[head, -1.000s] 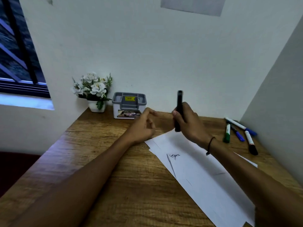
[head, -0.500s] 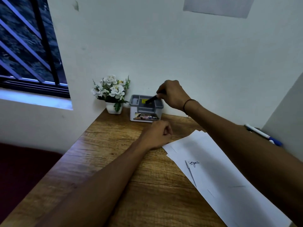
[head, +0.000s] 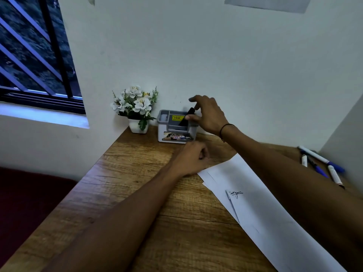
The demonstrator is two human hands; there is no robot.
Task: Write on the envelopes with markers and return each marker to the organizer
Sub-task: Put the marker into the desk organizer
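Note:
The grey and white organizer (head: 167, 134) stands against the back wall. A black marker (head: 183, 120) leans inside it, tip down. My right hand (head: 209, 116) hovers over the organizer, thumb and a fingertip loosely on the marker, index finger lifted. My left hand (head: 193, 160) rests curled on the table, at the top corner of the white envelopes (head: 261, 201). The top envelope carries a small black scribble (head: 235, 193). Several more markers (head: 322, 160), white with blue or dark caps, lie at the far right of the table.
A small white pot of white flowers (head: 137, 108) stands just left of the organizer. The wooden table (head: 137, 183) ends at the left in an edge above a dark floor. A side wall (head: 345, 134) closes the right; a barred window (head: 35, 55) is upper left.
My right hand carried the black marker from above the envelopes to the organizer and lowered it in; its fingers have now spread. My left hand curled and settled at the envelope corner.

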